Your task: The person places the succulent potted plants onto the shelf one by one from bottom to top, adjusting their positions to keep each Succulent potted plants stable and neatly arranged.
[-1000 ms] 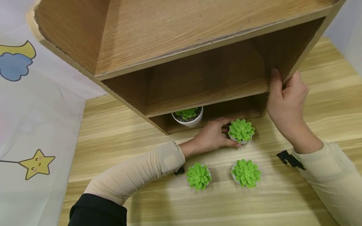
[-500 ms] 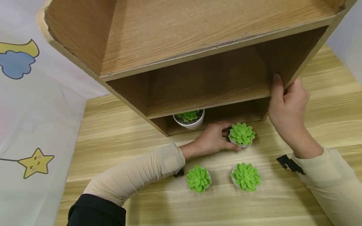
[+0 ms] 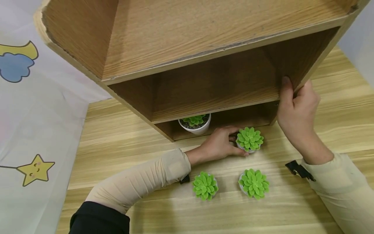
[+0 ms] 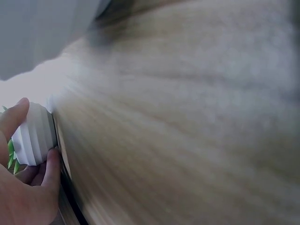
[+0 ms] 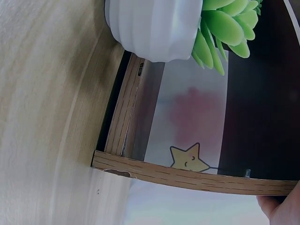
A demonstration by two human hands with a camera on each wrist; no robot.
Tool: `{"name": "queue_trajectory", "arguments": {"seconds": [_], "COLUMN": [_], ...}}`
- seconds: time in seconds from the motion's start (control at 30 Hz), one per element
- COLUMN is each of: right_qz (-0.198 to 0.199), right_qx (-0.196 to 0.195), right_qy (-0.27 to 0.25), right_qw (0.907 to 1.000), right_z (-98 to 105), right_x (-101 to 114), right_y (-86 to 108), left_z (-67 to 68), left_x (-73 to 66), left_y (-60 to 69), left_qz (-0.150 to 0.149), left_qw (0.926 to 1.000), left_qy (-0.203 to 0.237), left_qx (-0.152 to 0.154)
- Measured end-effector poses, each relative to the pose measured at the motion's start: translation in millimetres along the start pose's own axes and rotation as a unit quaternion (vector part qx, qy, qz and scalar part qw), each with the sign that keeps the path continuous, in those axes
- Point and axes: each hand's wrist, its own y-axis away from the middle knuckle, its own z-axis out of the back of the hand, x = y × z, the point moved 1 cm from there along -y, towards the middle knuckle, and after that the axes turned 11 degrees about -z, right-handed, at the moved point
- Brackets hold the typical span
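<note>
In the head view my left hand (image 3: 217, 143) holds a small potted succulent (image 3: 249, 139) in front of the bottom compartment of a wooden shelf unit (image 3: 219, 52). The left wrist view shows its white ribbed pot (image 4: 35, 133) between thumb and fingers, down at the wooden surface. With the thumb inside and the other fingers outside, my right hand (image 3: 299, 120) grips the unit's right side panel. Another succulent in a white pot (image 3: 200, 127) stands inside the bottom compartment, its top partly hidden by the shelf board above.
Two more potted succulents stand on the wood-grain table nearer to me, one at left (image 3: 205, 186) and one at right (image 3: 254, 184). A pale wall sheet (image 3: 35, 130) with cartoon prints hangs at the left. The unit's upper boards overhang the bottom compartment.
The head view has shifted slightly, and everything sits a little lower in it than one second ago. Both hands keep their holds, and the plants stay in place.
</note>
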Motion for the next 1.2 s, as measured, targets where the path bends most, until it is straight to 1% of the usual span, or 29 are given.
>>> {"name": "queue_trajectory", "arguments": {"seconds": [0.17, 0.33, 0.53, 0.67, 0.9, 1.03, 1.2], "right_qz": [0.005, 0.007, 0.006, 0.0, 0.006, 0.002, 0.001], "right_qx": [0.001, -0.001, -0.003, -0.004, -0.004, -0.003, -0.004], "right_qy": [-0.002, -0.004, 0.0, 0.004, 0.001, 0.003, 0.003], "right_qw": [1.0, 1.0, 1.0, 1.0, 1.0, 1.0, 1.0], "right_z": [0.5, 0.6, 0.6, 1.0, 1.6, 1.2, 0.7], "right_x": [0.9, 1.9, 3.0, 3.2, 2.6, 1.6, 0.2], "right_y": [0.7, 1.0, 0.8, 1.2, 0.6, 0.3, 0.3], "left_z": [-1.1, -1.1, 1.3, 2.7, 3.1, 3.3, 4.0], "left_x": [-2.0, -3.8, -4.6, -5.5, -7.3, -7.9, -8.4], "left_y": [1.8, 3.4, 4.6, 5.4, 5.6, 5.5, 5.5], "left_qz": [0.004, 0.012, 0.015, 0.014, 0.005, 0.006, 0.005], "left_qw": [0.9999, 0.9999, 0.9998, 0.9998, 0.9999, 0.9999, 0.9999], "left_qy": [-0.011, 0.0, -0.005, -0.003, 0.0, 0.006, -0.004], "left_qx": [-0.004, -0.008, -0.01, -0.011, -0.011, -0.013, -0.013]}}
